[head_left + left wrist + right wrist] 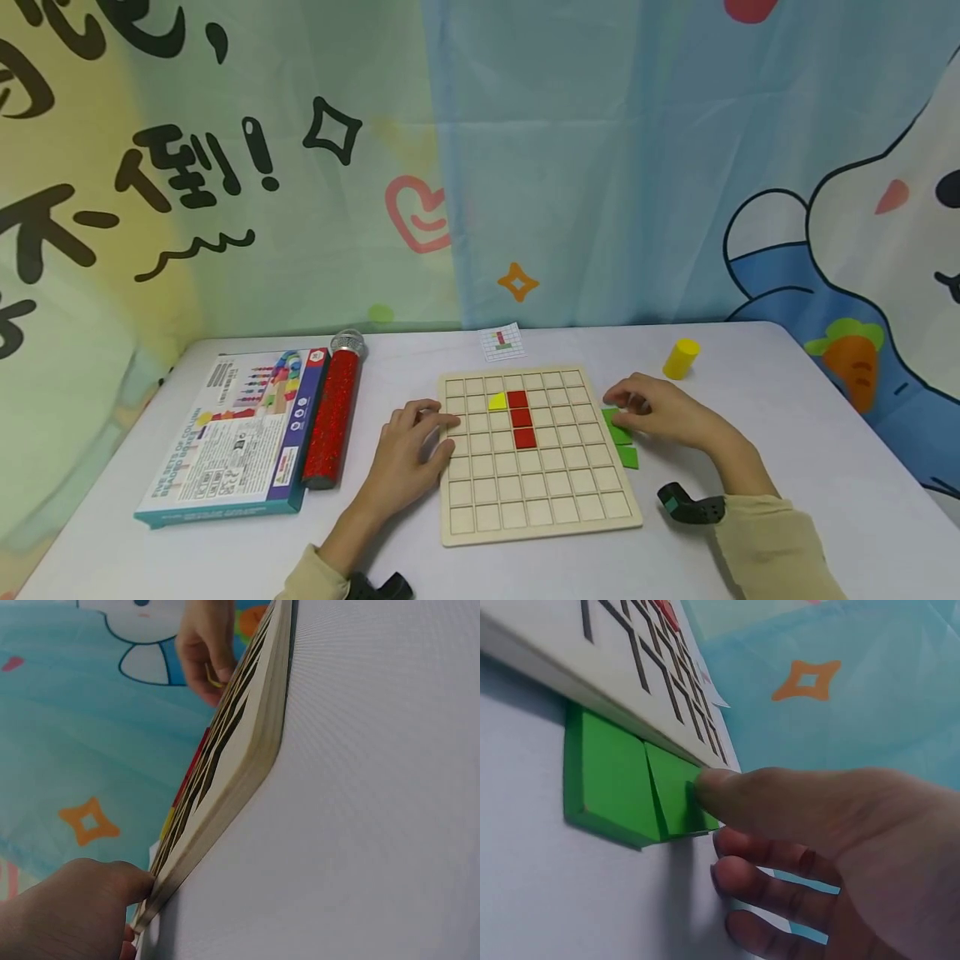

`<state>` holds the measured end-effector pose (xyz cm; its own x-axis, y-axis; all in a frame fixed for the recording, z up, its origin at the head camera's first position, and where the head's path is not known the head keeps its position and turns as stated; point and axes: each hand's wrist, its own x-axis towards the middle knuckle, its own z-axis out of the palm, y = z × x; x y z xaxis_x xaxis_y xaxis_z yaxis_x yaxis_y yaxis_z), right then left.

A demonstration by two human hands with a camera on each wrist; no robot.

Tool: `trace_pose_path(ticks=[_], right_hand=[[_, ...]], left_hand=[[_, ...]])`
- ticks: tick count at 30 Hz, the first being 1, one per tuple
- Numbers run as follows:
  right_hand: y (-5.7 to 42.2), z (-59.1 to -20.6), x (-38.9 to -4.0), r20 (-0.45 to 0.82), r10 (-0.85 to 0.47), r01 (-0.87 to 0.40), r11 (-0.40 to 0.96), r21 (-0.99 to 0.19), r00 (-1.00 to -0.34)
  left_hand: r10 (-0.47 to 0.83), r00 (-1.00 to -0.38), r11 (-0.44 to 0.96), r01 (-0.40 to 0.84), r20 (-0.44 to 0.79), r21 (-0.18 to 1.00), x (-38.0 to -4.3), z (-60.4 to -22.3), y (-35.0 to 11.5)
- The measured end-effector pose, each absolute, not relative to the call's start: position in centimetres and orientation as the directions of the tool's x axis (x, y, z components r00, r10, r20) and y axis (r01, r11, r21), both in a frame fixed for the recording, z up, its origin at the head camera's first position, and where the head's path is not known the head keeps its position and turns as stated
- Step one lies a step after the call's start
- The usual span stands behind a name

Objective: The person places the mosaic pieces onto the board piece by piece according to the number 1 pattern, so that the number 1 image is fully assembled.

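Done: three red squares (pixel 522 417), one yellow piece (pixel 497 402) seated in grid of board (pixel 540 508). Seemingly left: green tiles (pixel 627 457), off board, just beside its right edge. Left hand (pixel 408 446) grips board's left edge; right hand (pixel 667 410) pinches one green tile (pixel 676 791).

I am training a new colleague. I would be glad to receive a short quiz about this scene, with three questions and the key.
1. Count: how many red squares lie on the board?
2. True or false: in the head view, the red microphone lies between the box and the board.
3. Fill in the colour: the right hand touches a ____ tile beside the board.

Key:
1. Three, in one column.
2. True.
3. Green.
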<state>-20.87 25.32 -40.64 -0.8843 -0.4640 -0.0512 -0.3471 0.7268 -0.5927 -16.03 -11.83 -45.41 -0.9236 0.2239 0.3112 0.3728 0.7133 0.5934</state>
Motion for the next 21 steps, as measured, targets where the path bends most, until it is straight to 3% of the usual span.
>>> trace_pose_path(ticks=[21], right_hand=[[25.33, -40.91, -21.06, -0.07, -0.45, -0.319, 0.726, -0.61, -0.89]], left_hand=[[0.226, -0.919, 0.711, 0.382, 0.323, 0.59, -16.06, -45.47, -11.81]])
